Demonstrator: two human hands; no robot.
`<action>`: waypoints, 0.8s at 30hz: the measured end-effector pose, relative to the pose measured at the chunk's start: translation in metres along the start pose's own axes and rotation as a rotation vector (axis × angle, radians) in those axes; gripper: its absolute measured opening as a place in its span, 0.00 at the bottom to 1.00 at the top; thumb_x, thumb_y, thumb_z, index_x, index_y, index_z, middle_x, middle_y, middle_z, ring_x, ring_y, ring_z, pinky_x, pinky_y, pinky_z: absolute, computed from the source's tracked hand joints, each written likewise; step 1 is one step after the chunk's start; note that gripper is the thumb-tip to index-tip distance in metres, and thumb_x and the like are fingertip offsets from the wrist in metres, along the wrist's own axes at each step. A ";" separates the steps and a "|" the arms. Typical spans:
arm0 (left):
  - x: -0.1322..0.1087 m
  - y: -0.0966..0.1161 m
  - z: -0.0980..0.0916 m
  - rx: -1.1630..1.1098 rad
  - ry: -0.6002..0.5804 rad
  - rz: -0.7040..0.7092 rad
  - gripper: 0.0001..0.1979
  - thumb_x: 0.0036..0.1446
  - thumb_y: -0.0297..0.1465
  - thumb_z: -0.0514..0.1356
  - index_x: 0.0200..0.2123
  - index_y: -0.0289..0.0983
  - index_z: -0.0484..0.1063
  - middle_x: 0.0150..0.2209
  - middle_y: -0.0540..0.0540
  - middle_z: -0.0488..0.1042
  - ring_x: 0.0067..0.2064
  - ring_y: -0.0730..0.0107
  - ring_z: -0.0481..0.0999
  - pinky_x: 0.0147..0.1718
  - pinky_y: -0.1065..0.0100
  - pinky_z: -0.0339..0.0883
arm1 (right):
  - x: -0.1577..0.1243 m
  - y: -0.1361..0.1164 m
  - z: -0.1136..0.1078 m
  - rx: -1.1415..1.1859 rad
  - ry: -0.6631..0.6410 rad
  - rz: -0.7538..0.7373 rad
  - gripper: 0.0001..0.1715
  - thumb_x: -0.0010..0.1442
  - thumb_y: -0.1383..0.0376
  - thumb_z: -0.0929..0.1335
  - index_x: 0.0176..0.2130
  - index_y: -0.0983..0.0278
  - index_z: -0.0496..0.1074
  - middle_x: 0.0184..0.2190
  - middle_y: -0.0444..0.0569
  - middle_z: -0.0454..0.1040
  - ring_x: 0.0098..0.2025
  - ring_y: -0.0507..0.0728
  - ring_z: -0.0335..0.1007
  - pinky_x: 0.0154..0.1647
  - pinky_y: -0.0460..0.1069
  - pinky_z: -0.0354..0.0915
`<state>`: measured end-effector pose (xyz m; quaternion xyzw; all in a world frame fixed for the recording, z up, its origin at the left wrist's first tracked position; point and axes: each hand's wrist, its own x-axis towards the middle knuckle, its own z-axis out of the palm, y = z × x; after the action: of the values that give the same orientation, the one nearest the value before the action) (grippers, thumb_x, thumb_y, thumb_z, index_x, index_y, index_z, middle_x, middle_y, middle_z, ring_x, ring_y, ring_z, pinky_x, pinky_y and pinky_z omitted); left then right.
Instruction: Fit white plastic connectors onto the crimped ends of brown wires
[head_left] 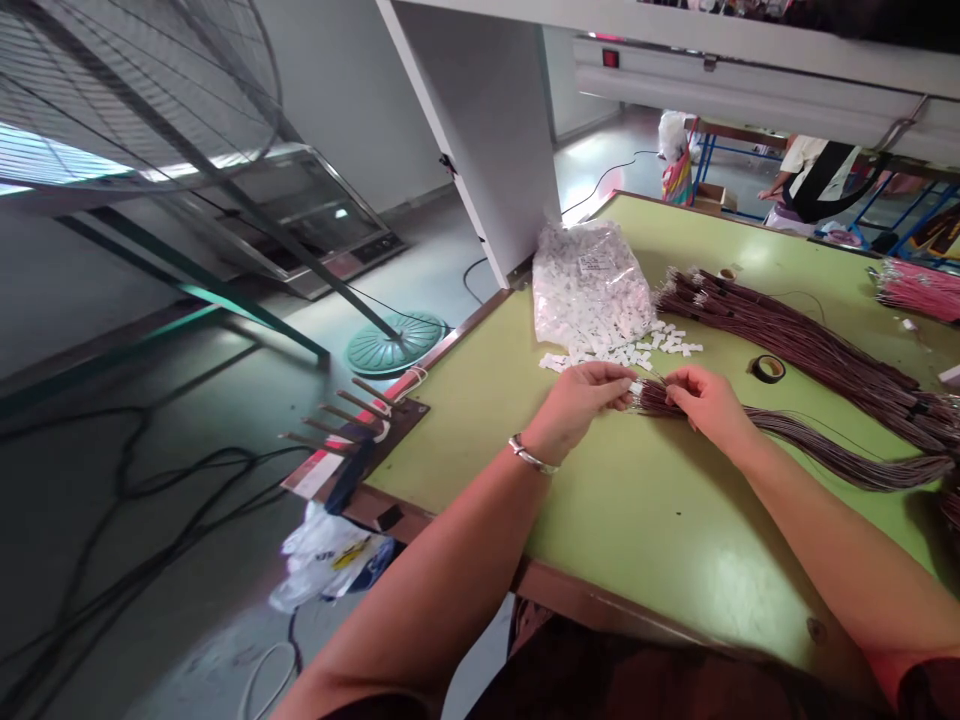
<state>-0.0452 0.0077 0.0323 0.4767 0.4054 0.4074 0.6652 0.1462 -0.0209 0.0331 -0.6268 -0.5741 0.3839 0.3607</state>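
My left hand point(581, 402), with a bracelet at the wrist, is closed in a pinch on a small white plastic connector point(636, 387). Just to its right, my right hand point(706, 402) pinches a thin brown wire near its end. Between and below the fingers lies a bundle of brown wires point(810, 436) that trails off to the right. The fingers partly cover the wire tips, so I cannot tell whether the wire sits in the connector. Loose white connectors point(675, 342) are scattered just beyond my hands, by a clear plastic bag point(589, 285) full of them.
A thicker bundle of brown wires point(817, 345) and a roll of black tape point(768, 369) lie on the green table point(675, 570). Pink wires point(919, 290) are at far right. A rack with upright rods point(341, 425) sits on the left edge. A person point(817, 180) is in the background.
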 end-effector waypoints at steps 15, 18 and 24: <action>0.012 -0.019 0.012 -0.199 -0.023 -0.121 0.10 0.44 0.29 0.69 0.31 0.31 0.76 0.24 0.48 0.74 0.26 0.78 0.72 0.30 0.72 0.66 | 0.002 0.007 0.000 -0.008 -0.011 -0.019 0.06 0.42 0.63 0.62 0.18 0.62 0.63 0.15 0.39 0.58 0.21 0.49 0.51 0.23 0.47 0.48; 0.011 -0.018 0.012 -0.173 -0.024 -0.104 0.09 0.44 0.29 0.68 0.31 0.32 0.76 0.24 0.48 0.74 0.26 0.78 0.71 0.30 0.71 0.65 | 0.001 0.006 -0.001 -0.042 -0.008 -0.022 0.05 0.42 0.64 0.62 0.18 0.62 0.62 0.15 0.39 0.59 0.21 0.49 0.51 0.23 0.47 0.48; 0.010 -0.015 0.011 -0.090 -0.042 -0.070 0.08 0.45 0.29 0.67 0.31 0.32 0.76 0.22 0.49 0.74 0.25 0.77 0.71 0.28 0.72 0.64 | 0.000 0.008 0.001 -0.098 0.031 -0.046 0.05 0.42 0.65 0.63 0.18 0.62 0.62 0.15 0.40 0.61 0.21 0.50 0.53 0.23 0.47 0.50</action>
<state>-0.0297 0.0102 0.0183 0.4401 0.3893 0.3915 0.7082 0.1489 -0.0220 0.0251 -0.6361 -0.6008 0.3371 0.3474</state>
